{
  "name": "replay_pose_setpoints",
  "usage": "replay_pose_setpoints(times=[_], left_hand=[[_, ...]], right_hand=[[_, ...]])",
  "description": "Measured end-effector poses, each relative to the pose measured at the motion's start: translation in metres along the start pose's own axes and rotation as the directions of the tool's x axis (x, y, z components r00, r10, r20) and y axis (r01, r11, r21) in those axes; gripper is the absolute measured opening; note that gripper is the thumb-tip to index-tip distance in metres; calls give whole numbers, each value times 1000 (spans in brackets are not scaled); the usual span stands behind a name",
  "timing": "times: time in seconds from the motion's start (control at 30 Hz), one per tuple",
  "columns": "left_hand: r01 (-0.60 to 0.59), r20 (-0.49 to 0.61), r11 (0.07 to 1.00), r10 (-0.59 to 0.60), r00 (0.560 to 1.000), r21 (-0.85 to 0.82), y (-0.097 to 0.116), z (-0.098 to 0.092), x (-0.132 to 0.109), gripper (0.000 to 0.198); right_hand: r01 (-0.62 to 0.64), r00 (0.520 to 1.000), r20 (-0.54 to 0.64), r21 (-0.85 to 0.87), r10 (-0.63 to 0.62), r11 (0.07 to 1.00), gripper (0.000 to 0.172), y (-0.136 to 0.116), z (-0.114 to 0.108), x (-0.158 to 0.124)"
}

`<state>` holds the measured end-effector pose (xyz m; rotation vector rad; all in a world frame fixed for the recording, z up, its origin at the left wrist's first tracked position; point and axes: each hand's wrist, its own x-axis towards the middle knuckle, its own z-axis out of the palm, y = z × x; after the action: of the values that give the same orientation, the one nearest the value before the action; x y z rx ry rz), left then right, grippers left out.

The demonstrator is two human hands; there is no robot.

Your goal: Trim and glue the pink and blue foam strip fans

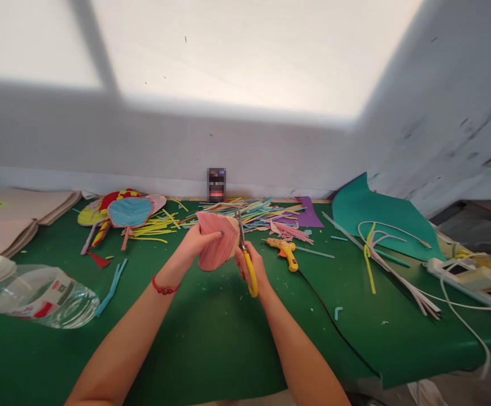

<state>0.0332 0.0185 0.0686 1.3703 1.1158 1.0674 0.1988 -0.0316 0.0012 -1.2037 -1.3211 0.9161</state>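
Note:
A pink striped piece [215,248] is held up over the green table by my left hand [198,241], its thumb lying across the front. My right hand [251,265] grips yellow-handled scissors [251,275], whose blades point up along the right edge of the pink piece. Behind both hands lies a pile of coloured strips [254,214]. Just right of my right hand is a yellow glue gun [285,251] with a black cord. At the back left rests a blue oval piece [130,212] among other coloured shapes.
A water bottle [42,293] lies at the left, near brown paper sheets [12,217]. A phone [216,185] leans against the wall. At the right are a teal sheet [381,220], pale strips [398,276], a power strip [461,276] and cables.

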Motion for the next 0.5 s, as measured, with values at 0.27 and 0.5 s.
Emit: replay_pose_setpoints(times=[0.27, 0.5], left_hand=[[2, 2, 1000, -2, 1000, 1, 0, 0, 0, 59], [14, 2, 1000, -13, 1000, -21, 5, 0, -3, 59]], right_hand=[[15, 1000, 16, -19, -15, 1000, 38, 0, -1, 0], [14, 1000, 3, -24, -14, 1000, 37, -3, -1, 0]])
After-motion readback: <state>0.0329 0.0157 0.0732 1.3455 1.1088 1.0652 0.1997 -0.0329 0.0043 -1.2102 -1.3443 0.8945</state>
